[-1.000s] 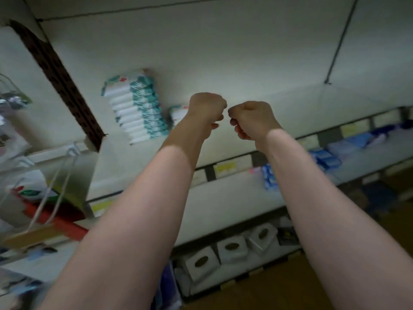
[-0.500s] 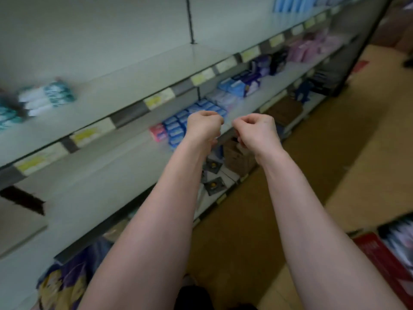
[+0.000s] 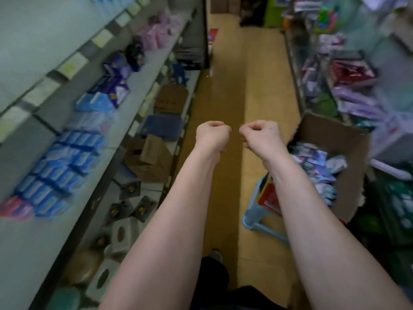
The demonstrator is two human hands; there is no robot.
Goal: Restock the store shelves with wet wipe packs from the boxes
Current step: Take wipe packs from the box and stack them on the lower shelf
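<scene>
The shelves (image 3: 26, 253) run along the whole side left of the left hand, their boards receding up the aisle. The tan floor (image 3: 257, 90) stretches ahead of and beneath both hands. An open cardboard box (image 3: 335, 133) sits just right of the right hand and a little below it. It is filled with a loose heap of packs (image 3: 317, 162), too blurred to read, and none of them is in either hand. A light-blue stool (image 3: 250, 211) stands below the right forearm, near the box, though whether they touch cannot be made out. Well to the left of the left hand and lower, rows of blue packs (image 3: 60, 166) lie stacked on a middle shelf. Brown cartons (image 3: 152, 157) sit on the lowest shelf nearer that hand, with grey tissue boxes (image 3: 120, 231) below the left forearm. The left hand (image 3: 212, 135) and right hand (image 3: 260, 135) are held out side by side over the floor at the same height with a narrow gap between them. Both are clenched into fists with the fingers curled under, grasping nothing.
</scene>
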